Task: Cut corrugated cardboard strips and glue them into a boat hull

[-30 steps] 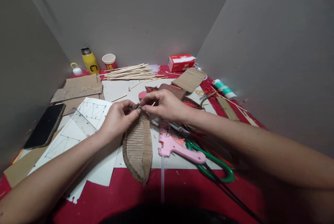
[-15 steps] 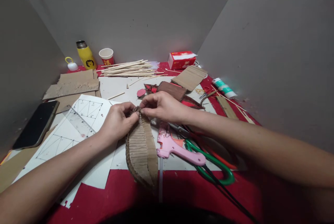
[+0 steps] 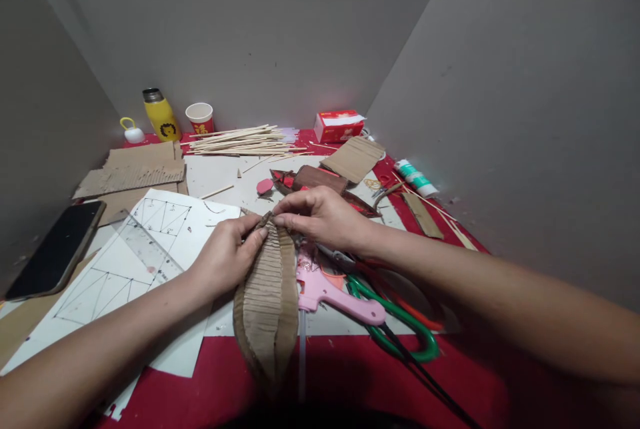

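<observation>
At frame centre, my left hand (image 3: 227, 254) and right hand (image 3: 320, 215) both pinch the cardboard leaf (image 3: 267, 295) at its tip.

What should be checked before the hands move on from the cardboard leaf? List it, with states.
1. Left hand pinches the far tip of the cardboard leaf: ok.
2. Right hand pinches the same tip from the other side: ok.
3. Tip edges closed flush: cannot tell, fingers cover them.
4. Pink glue gun lies beside the leaf, within reach of the right hand: ok.
5. Green scissors lie apart from the leaf: ok.
6. Glue gun hot or loaded: cannot tell.
</observation>
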{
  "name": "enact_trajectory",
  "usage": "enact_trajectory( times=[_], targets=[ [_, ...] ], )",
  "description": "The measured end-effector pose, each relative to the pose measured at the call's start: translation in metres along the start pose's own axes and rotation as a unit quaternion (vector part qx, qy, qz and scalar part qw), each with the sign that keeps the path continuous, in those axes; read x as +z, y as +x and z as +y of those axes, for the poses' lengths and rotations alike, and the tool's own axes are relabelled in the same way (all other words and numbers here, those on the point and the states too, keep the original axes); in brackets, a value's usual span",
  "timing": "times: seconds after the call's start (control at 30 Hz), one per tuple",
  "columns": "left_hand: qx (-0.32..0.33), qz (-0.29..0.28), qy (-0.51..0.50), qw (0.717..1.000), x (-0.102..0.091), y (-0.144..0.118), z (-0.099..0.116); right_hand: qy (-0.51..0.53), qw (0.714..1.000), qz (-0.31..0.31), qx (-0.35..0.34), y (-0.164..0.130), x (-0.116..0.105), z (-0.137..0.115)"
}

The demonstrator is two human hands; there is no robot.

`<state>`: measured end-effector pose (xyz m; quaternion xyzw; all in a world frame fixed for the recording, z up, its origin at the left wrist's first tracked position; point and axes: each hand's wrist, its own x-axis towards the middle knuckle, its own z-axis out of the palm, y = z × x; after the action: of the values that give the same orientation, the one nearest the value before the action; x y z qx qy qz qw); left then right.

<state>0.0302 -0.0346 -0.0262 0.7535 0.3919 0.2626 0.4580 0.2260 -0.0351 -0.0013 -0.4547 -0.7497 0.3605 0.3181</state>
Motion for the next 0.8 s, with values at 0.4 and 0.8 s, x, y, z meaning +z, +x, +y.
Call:
enact_trajectory(
  times=[0.4, 0.8],
  targets=[
    [-0.005, -0.004, 0.003, 1.0, 0.001, -0.001, 0.006, -0.036, 0.998, 0.041, -0.011, -0.009, 0.013, -0.001],
    [-0.047, 0.033, -0.138, 0.989, -0.024, 0.008, 0.006, -0.264, 0.963, -0.057, 0.005, -0.071, -0.018, -0.025]
  ],
)
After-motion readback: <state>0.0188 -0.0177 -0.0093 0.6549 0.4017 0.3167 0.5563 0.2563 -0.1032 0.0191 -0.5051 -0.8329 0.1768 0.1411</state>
